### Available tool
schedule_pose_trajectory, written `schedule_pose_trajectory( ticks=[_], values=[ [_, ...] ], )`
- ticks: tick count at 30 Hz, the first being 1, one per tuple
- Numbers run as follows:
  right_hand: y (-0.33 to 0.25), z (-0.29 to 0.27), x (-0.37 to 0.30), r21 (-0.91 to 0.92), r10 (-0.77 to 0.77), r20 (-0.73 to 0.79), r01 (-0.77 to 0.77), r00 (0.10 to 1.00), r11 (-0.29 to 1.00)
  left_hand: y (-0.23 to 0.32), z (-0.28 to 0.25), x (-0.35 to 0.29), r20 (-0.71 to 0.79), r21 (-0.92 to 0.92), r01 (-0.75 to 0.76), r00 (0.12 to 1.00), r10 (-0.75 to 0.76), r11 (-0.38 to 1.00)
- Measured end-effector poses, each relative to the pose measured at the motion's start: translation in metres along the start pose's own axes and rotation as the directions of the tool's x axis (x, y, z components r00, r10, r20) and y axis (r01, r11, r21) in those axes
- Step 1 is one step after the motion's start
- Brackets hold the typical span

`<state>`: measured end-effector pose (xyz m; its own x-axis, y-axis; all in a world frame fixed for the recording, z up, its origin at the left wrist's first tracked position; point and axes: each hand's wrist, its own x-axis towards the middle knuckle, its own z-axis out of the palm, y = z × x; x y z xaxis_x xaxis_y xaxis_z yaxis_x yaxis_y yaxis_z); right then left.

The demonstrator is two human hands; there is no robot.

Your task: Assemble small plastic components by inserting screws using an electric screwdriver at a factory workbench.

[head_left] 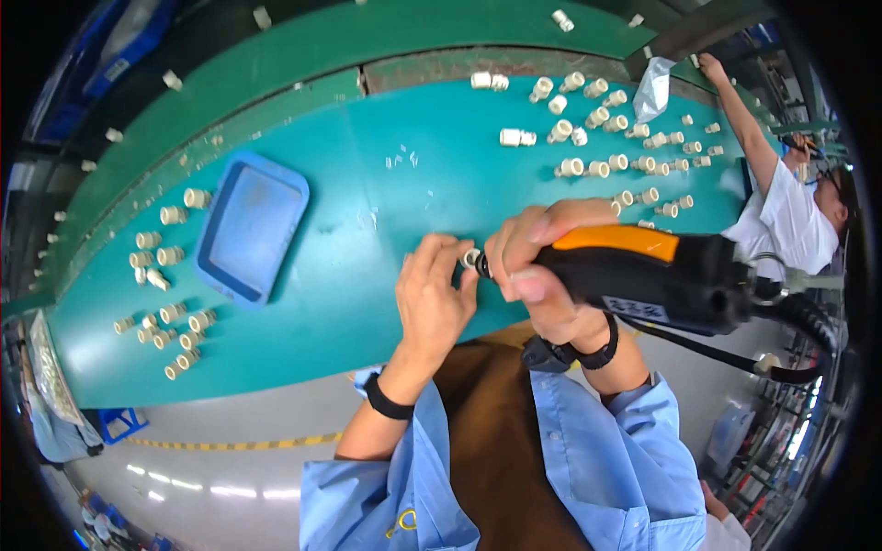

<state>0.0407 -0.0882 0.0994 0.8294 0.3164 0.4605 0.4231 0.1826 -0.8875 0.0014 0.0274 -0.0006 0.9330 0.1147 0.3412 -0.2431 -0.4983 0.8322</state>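
Note:
My right hand [551,266] is wrapped round a black and orange electric screwdriver [698,280] held nearly level, its tip pointing left. With thumb and fingers, my left hand [430,298] pinches a small off-white cylindrical fitting [471,258] over the near part of the green table. The screwdriver's tip meets this fitting; whether it sits inside or just against it I cannot tell. More such off-white fittings [571,167] stand and lie in a spread at the right, and another group of fittings [172,215] is at the left.
A shallow blue tray [248,230] lies left of my hands. Tiny clear pieces [401,160] are scattered mid-table. A silvery bag [653,90] lies at the far right. Beyond the table runs a green belt [413,28] with spaced fittings. A co-worker [776,193] in white reaches in from the right.

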Motion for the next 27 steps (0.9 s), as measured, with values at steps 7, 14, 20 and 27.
schedule_pose_trajectory(
  ticks=[7, 14, 20, 27],
  values=[
    [-0.059, -0.045, 0.009, 0.341, -0.243, -0.198, 0.299, 0.950, 0.891, 0.025, -0.017, 0.009, 0.038, 0.087, -0.003, 0.999, -0.001, 0.996],
    [-0.039, -0.088, -0.012, 0.299, -0.164, -0.254, 0.238, 0.953, 0.924, 0.054, -0.047, 0.160, 0.112, 0.138, 0.086, 0.989, -0.102, 0.987],
    [-0.020, -0.094, -0.008, 0.208, -0.075, -0.344, 0.154, 0.936, 0.966, -0.042, 0.035, 0.296, 0.070, 0.454, 0.075, 0.990, -0.119, 0.888],
    [-0.002, -0.117, -0.004, 0.251, -0.075, -0.354, 0.172, 0.932, 0.952, -0.082, 0.058, 0.340, -0.467, 0.472, 0.354, 0.877, -0.111, 0.807]
  ],
)
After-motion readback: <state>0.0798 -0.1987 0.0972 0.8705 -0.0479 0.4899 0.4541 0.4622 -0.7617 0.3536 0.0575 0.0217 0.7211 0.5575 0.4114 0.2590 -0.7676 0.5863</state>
